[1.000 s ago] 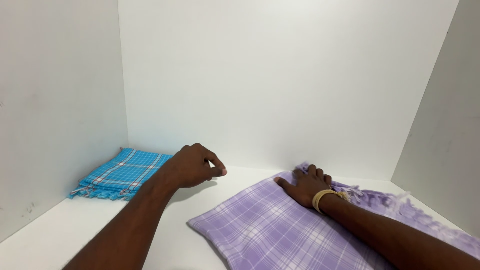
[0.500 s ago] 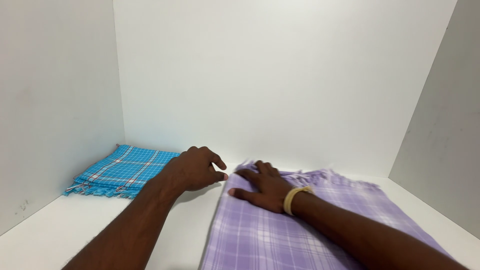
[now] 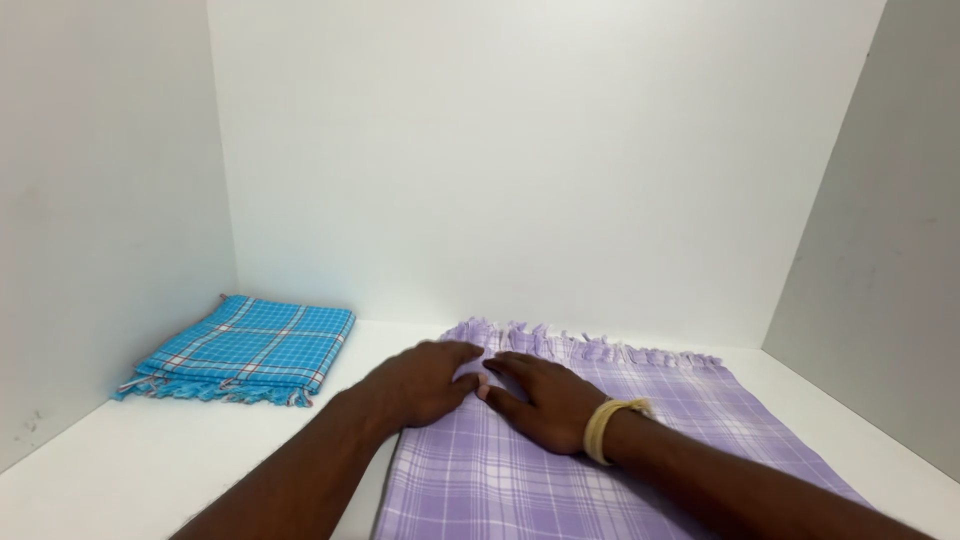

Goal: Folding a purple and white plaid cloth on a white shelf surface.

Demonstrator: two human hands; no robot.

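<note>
A lilac checked cloth [image 3: 640, 440] with a fringed far edge lies spread flat on the white table [image 3: 150, 470]. Both my hands rest palm down on its left part, side by side and touching at the fingertips. My left hand [image 3: 425, 380] lies at the cloth's left edge, fingers stretched toward the fringe. My right hand [image 3: 540, 400], with a pale yellow band on the wrist, presses flat beside it. Neither hand grips anything.
A folded turquoise checked cloth [image 3: 245, 350] with red and white lines lies at the back left, near the corner. White walls close the table on the left, back and right.
The lilac cloth has gone from bunched on the right to spread flat, with its fringe at the far edge. My right hand slid left; my left hand came down onto the cloth beside it.
</note>
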